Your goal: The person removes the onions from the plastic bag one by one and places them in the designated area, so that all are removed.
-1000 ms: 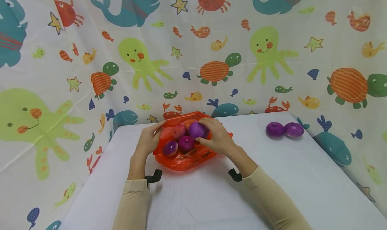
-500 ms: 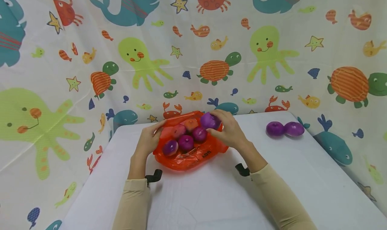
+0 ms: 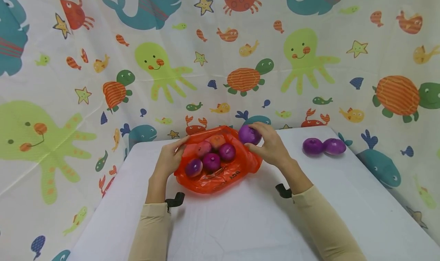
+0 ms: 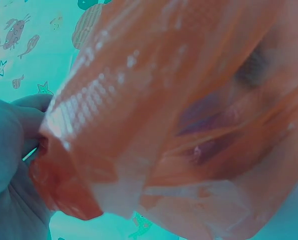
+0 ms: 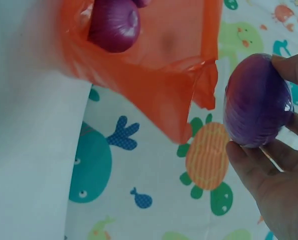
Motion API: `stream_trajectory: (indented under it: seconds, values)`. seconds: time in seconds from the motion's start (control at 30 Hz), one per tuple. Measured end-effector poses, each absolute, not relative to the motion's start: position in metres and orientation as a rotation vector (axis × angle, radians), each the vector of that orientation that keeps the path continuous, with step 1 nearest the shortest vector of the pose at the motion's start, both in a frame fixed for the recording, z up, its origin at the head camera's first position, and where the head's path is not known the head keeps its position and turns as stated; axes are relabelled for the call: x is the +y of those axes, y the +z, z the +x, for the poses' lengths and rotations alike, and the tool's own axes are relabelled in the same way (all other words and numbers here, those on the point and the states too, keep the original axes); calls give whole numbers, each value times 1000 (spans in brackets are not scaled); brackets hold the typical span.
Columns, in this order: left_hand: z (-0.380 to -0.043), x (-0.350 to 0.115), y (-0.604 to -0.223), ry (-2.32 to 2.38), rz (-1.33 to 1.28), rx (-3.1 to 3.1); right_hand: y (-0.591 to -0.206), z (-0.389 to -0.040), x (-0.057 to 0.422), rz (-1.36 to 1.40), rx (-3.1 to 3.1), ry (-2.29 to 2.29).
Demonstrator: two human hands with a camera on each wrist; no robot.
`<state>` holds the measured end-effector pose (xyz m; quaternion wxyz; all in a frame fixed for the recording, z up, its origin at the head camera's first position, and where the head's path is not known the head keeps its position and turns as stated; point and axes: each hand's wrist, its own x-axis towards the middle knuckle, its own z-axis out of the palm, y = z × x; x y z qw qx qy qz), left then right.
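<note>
My right hand (image 3: 271, 144) grips a red onion (image 3: 249, 134) between thumb and fingers, at the right edge of an orange-red plastic bag (image 3: 209, 184). In the right wrist view the onion (image 5: 256, 100) is apart from the bag's rim. My left hand (image 3: 167, 157) holds the bag's left edge; in the left wrist view its fingers pinch the crumpled plastic (image 4: 64, 185). Inside the bag's mouth sit several round things: purple red onions such as the front one (image 3: 211, 162), a reddish one (image 3: 203, 149) and an orange one (image 3: 217, 141) behind.
Two more red onions (image 3: 324, 147) lie side by side at the back right of the white table (image 3: 220, 226). A curtain (image 3: 213, 43) printed with sea animals hangs behind the table. Black camera mounts (image 3: 175, 200) stick out from both wrists.
My right hand has lifted the red onion out of the bag's middle and carried it right, to the bag's right edge. Another onion has come into view there. My left hand stays put.
</note>
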<state>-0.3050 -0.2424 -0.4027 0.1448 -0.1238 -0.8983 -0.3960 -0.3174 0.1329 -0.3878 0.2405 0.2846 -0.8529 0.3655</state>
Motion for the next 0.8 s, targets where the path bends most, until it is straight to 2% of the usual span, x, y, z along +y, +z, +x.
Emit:
stream_trajectory:
  seconds: [0.8]
  values:
    - [-303,-242,-402,-1146,-340,-2602,-394,-327,189,562,-2366,951]
